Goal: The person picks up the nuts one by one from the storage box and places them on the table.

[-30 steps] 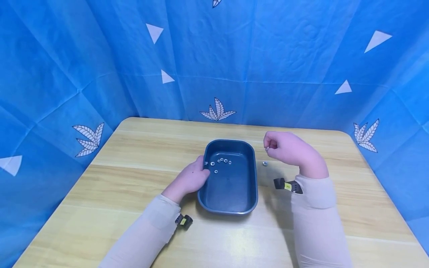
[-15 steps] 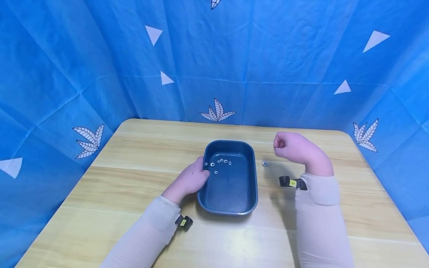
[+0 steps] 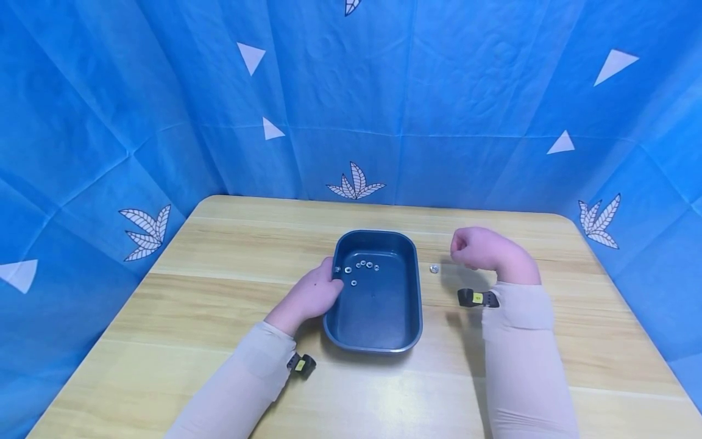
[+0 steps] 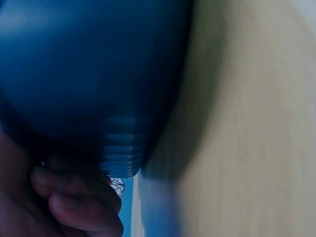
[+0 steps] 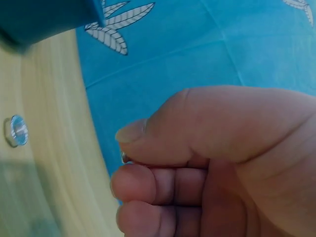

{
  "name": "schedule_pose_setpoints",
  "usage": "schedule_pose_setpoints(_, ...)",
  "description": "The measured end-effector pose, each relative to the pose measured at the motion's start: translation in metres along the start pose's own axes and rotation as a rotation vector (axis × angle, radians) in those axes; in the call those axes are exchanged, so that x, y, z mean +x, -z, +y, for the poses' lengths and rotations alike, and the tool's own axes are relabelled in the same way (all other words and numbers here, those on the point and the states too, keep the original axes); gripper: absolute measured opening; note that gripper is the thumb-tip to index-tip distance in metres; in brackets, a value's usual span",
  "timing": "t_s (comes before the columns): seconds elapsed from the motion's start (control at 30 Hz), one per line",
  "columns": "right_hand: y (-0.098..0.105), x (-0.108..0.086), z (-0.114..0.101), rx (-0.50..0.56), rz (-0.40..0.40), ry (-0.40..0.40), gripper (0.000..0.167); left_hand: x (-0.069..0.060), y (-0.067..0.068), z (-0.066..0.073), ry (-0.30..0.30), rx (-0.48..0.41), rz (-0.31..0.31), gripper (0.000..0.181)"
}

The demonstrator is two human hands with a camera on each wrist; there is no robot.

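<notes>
My left hand (image 3: 314, 289) grips the left wall of a dark blue plastic tray (image 3: 378, 329), thumb over the rim and curled fingers (image 4: 84, 212) against the outside. Several small metal nuts (image 3: 353, 283) lie inside the tray, mostly toward its far left. To the right of the tray, my right hand (image 3: 488, 251) is held above the table. In the right wrist view, its thumb and index finger pinch a small metal nut (image 5: 124, 158), of which only an edge shows. Another nut (image 5: 19, 131), with a flared rim, lies on the table between tray and right hand.
The tray stands on a light wooden table (image 3: 219, 268). Blue cloth (image 3: 450, 91) with white leaf and triangle prints hangs behind the table and along both sides. Both wrists wear black straps with small cameras.
My right hand has moved right, away from the tray, then slightly down toward the table, still pinching the nut. My left hand and the tray have stayed in place.
</notes>
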State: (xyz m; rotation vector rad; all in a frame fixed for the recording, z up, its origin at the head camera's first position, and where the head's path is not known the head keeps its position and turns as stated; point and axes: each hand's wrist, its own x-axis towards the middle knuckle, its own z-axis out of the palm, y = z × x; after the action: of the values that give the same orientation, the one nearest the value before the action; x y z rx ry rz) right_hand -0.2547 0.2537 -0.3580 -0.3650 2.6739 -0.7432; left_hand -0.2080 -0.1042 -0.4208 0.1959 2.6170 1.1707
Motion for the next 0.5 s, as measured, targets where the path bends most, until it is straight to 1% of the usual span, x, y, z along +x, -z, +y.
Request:
schedule_pose_setpoints(0.1, -0.002, 0.003, 0.004, 0.013, -0.027, -0.009, 0.008, 0.000, 0.000, 0.000, -0.003, 0.005, 0.000, 0.056)
schedule_pose_setpoints(0.33, -0.006, 0.008, 0.011, 0.025, -0.036, -0.001, 0.009, -0.001, 0.001, 0.001, 0.004, 0.008, 0.001, 0.056)
schedule_pose_setpoints(0.5, -0.009, 0.010, 0.015, 0.034, -0.048, -0.015, 0.008, -0.001, 0.000, 0.001, 0.000, 0.011, 0.004, 0.056)
